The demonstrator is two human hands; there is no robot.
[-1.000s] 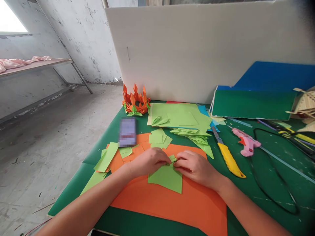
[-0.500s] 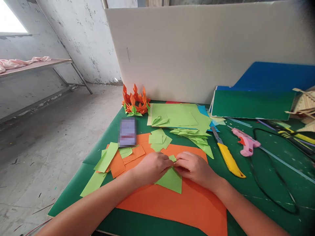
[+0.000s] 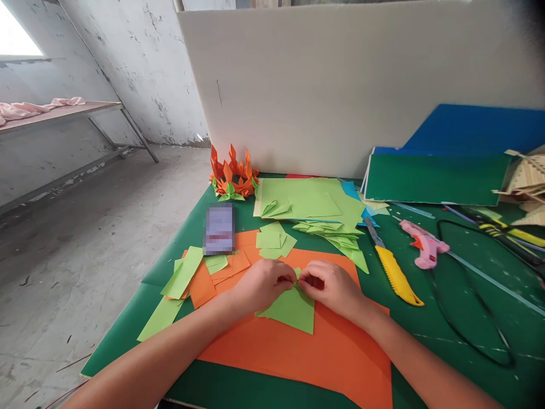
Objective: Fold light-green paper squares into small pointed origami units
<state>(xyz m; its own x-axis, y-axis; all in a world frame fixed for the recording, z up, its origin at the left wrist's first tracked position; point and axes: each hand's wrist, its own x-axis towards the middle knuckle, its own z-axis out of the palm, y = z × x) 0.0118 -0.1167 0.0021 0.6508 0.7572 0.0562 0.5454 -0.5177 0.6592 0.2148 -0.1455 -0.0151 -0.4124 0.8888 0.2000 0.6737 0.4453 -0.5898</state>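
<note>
Above the large orange sheet (image 3: 336,363), my left hand (image 3: 266,284) and my right hand (image 3: 330,284) nearly meet at the fingertips. Both pinch a small piece of green paper (image 3: 298,274), mostly hidden by the fingers. Just below them, a green square sheet (image 3: 289,312) lies on the orange sheet. More green cut pieces (image 3: 276,240) rest beyond my left hand, and orange scraps (image 3: 203,289) lie left of it.
A yellow-handled knife (image 3: 395,275) and a pink glue gun (image 3: 426,241) with a black cord lie right. An orange folded-paper crown (image 3: 233,176) stands at the back left, behind a phone (image 3: 219,229). Green sheets (image 3: 315,196) are stacked at the back.
My fingertips have shifted slightly; the fingers of my right hand are curled more. More of the green square's left side shows. The view has moved a little.
</note>
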